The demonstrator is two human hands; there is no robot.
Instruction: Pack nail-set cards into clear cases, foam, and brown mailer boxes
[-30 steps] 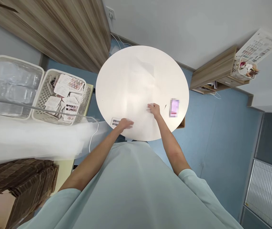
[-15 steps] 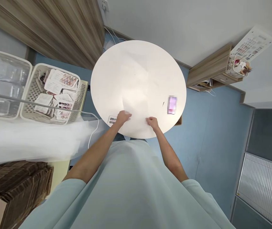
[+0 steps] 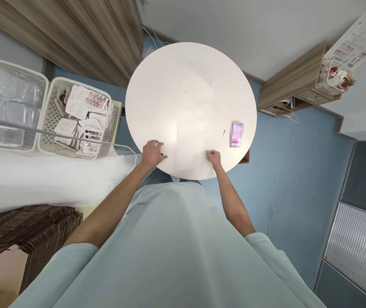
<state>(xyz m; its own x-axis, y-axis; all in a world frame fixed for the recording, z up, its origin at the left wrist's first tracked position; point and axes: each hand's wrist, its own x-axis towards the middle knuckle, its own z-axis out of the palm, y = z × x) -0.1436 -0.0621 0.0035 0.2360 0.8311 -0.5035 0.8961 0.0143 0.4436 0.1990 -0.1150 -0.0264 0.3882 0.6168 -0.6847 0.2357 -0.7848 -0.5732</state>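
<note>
We see the left hand (image 3: 152, 154) curled at the near-left edge of the surface, a sliver of a small dark-and-white item (image 3: 162, 152) showing between thumb and fingers; whether it is gripped or merely covered, we cannot tell. The right hand (image 3: 214, 158) sits by the near edge, thumb and fingertips drawn into a narrow pinch beside a faint translucent sheet (image 3: 194, 137); we cannot tell if the film is caught. That sheet lies flat from the middle of the round white table (image 3: 144, 102) toward its near edge. We judge that so thin a film could crease or slip if pulled unevenly, and that the item, so near the rim, could drop if nudged. The pale cable (image 3: 123, 146) beside the left forearm might snag a sleeve. Toward the right edge lies a pixelated purple rectangle (image 3: 236, 134), perhaps a phone, its display unreadable. Left of the table, printed cards (image 3: 76, 102) fill a perforated plastic basket (image 3: 49, 141); like the wall chart (image 3: 359, 42), they carry print too small for us to read, and no brand is legible.
</note>
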